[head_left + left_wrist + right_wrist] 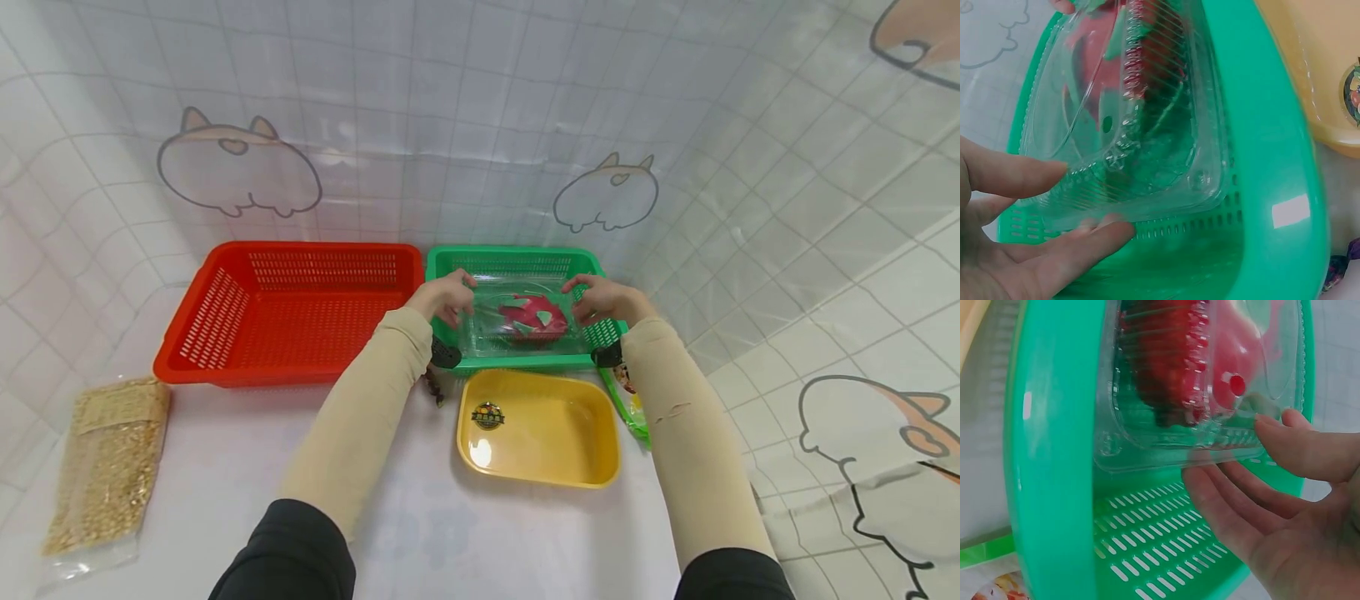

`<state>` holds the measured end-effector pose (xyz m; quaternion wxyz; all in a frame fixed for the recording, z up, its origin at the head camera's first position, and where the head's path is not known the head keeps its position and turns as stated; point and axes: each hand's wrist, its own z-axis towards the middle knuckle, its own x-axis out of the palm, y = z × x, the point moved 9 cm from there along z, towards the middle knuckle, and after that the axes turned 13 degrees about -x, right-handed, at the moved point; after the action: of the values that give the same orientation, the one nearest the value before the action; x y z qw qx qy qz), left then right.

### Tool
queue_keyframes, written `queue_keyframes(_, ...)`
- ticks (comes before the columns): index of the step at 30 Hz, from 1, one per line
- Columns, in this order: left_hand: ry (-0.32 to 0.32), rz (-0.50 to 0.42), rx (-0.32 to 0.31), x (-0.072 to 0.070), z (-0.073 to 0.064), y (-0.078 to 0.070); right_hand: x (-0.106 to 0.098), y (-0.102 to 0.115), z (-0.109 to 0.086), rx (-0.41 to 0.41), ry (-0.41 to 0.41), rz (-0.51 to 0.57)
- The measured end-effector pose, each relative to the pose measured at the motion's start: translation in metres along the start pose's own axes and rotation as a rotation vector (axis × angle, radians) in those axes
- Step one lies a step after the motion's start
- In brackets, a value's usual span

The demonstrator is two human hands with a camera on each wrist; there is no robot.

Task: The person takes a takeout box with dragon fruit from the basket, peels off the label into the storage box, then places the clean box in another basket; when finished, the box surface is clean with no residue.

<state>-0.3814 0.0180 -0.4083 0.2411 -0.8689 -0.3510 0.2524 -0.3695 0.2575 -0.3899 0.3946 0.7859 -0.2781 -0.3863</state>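
Note:
A clear plastic clamshell box [483, 321] with a pink-red dragon fruit [534, 317] inside is within the green basket [517, 363]. At the box's left end, my left hand [447, 296] holds it, thumb by the side wall and fingertips under the rim; the left wrist view shows these fingertips partly through the plastic. My right hand [606, 298] grips the opposite end the same way, its fingers [1229, 506] below the rim. In the right wrist view, the box's near edge is above the slotted basket floor.
A red basket [300, 375] stands to the left. In front of the green basket is a yellow tray [540, 429], with a green-edged packet [630, 408] on its right. A dark wrapped piece [433, 387] lies near the left forearm. A bag of grains [112, 467] lies far left.

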Motion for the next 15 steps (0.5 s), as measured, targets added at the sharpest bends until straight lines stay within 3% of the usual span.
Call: queue_keyframes(15,-0.04,-0.02,0.032,0.0021,0.0021,0.0023,-0.0009,-0.0073,0.0072,-0.012,-0.037,-0.046)
